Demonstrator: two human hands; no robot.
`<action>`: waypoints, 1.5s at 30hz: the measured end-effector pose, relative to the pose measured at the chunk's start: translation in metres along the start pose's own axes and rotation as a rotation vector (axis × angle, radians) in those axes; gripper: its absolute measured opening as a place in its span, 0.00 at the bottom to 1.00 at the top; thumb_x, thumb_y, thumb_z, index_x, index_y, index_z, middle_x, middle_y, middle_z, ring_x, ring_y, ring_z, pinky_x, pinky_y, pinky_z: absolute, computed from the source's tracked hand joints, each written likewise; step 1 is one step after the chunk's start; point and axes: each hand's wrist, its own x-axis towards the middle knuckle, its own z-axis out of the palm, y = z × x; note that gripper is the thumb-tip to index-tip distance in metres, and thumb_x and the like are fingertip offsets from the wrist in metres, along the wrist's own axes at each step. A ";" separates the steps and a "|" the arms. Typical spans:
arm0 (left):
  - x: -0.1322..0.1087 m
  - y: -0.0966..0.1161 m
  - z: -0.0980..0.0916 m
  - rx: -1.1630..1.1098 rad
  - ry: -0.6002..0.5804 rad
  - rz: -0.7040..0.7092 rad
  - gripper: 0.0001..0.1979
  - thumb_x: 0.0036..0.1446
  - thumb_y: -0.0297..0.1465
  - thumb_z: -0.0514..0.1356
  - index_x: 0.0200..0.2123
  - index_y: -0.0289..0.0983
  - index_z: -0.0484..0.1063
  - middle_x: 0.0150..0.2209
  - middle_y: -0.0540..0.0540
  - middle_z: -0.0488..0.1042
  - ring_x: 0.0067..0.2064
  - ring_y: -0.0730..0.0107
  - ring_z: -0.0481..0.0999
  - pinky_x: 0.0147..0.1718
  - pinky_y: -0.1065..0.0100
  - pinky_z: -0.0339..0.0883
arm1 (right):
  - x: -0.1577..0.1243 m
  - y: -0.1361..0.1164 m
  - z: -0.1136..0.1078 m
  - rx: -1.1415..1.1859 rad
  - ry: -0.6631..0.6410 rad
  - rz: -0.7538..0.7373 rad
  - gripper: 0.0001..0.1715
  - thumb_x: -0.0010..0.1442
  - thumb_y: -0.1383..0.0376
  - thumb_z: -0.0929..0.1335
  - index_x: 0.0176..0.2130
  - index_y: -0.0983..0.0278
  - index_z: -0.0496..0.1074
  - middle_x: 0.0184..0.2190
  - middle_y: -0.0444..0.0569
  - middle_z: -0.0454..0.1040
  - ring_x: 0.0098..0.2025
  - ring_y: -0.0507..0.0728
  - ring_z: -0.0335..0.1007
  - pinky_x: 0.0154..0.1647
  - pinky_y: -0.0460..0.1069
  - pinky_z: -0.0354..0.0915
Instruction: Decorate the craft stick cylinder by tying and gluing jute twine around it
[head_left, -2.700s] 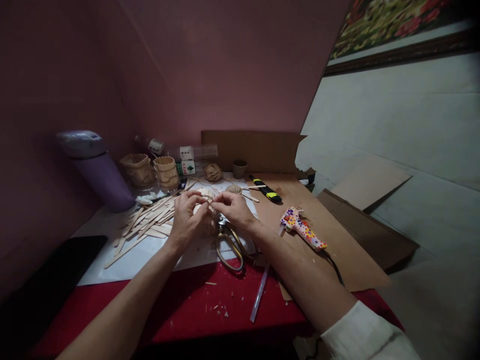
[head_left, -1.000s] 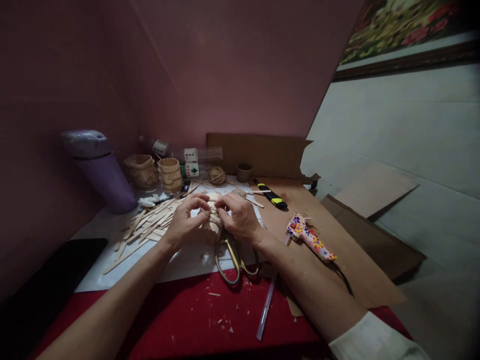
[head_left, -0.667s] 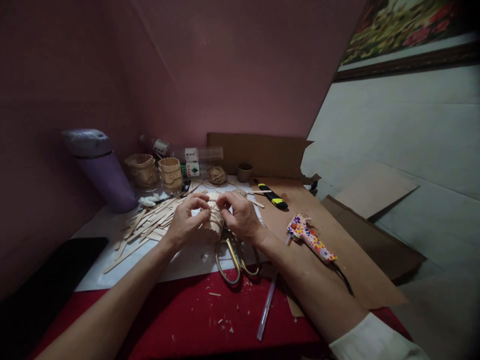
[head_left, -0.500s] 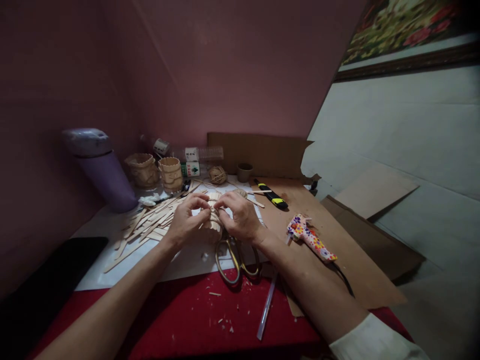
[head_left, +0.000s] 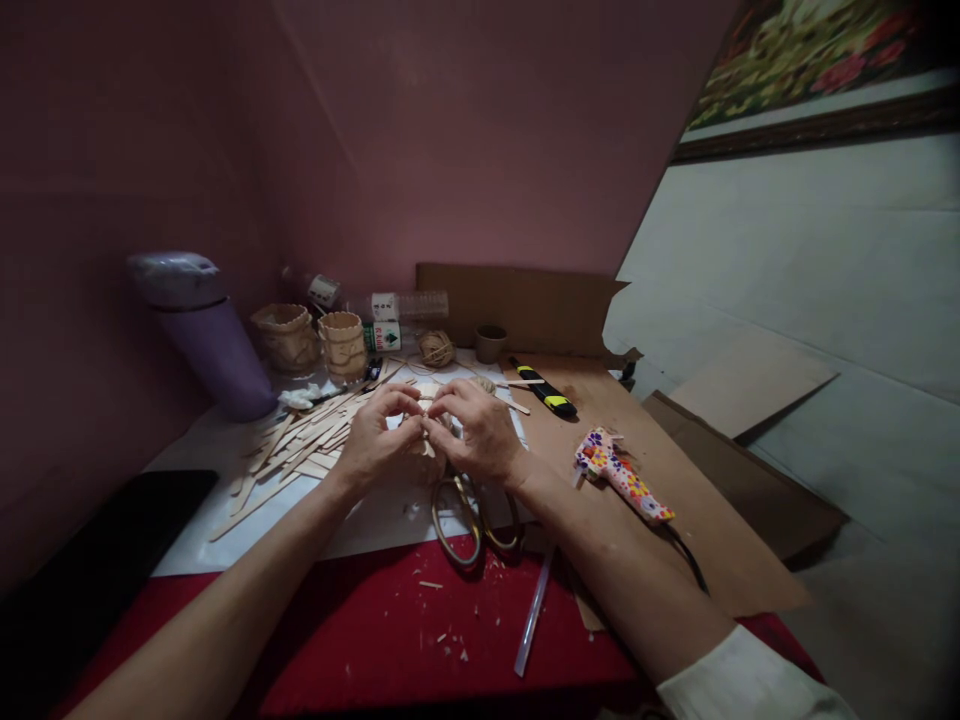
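Observation:
My left hand (head_left: 373,440) and my right hand (head_left: 480,430) meet over a small stick-built cup (head_left: 421,458) wrapped with twine on the white sheet (head_left: 225,470). Both hands have fingers pinched together at the cup's top, holding the thin twine against it. The cup is mostly hidden between my palms. Gold-handled scissors (head_left: 469,510) lie just below my right hand. A pile of flat wooden sticks (head_left: 292,445) spreads out to the left of my left hand.
Two finished stick cups (head_left: 315,340), a purple flask (head_left: 202,335), a twine ball (head_left: 436,348) and a small pot (head_left: 490,342) stand at the back. A black-yellow knife (head_left: 544,390), a flowered glue gun (head_left: 619,478), a glue stick (head_left: 532,610) and cardboard (head_left: 660,480) lie right.
My fingertips have drawn closer together over the cup's top, and my right hand has shifted slightly left. The view has drifted a little.

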 end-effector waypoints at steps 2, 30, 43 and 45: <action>0.000 0.000 0.000 0.007 -0.008 0.001 0.06 0.47 0.35 0.62 0.24 0.39 0.74 0.39 0.42 0.76 0.46 0.58 0.75 0.51 0.55 0.67 | 0.000 0.000 0.000 -0.001 -0.004 0.004 0.05 0.61 0.66 0.68 0.34 0.63 0.75 0.38 0.51 0.76 0.43 0.58 0.71 0.45 0.52 0.65; 0.000 -0.002 0.001 -0.022 -0.030 -0.021 0.06 0.47 0.34 0.61 0.24 0.38 0.73 0.43 0.40 0.75 0.47 0.55 0.74 0.44 0.56 0.68 | 0.002 0.006 0.011 -0.041 0.009 0.043 0.06 0.62 0.71 0.64 0.36 0.65 0.71 0.39 0.55 0.73 0.44 0.61 0.69 0.47 0.54 0.65; 0.000 0.004 0.001 -0.302 0.017 -0.251 0.08 0.43 0.34 0.65 0.22 0.37 0.72 0.41 0.43 0.74 0.46 0.58 0.73 0.48 0.57 0.65 | 0.000 0.006 0.008 -0.010 0.012 0.011 0.07 0.62 0.71 0.65 0.40 0.65 0.72 0.39 0.53 0.74 0.44 0.60 0.70 0.46 0.53 0.65; 0.001 0.003 0.001 -0.304 0.018 -0.248 0.08 0.43 0.34 0.66 0.22 0.37 0.72 0.41 0.43 0.74 0.45 0.58 0.73 0.49 0.58 0.64 | 0.000 0.006 0.008 -0.008 0.012 0.014 0.07 0.62 0.71 0.64 0.40 0.64 0.72 0.39 0.53 0.74 0.44 0.60 0.70 0.46 0.53 0.65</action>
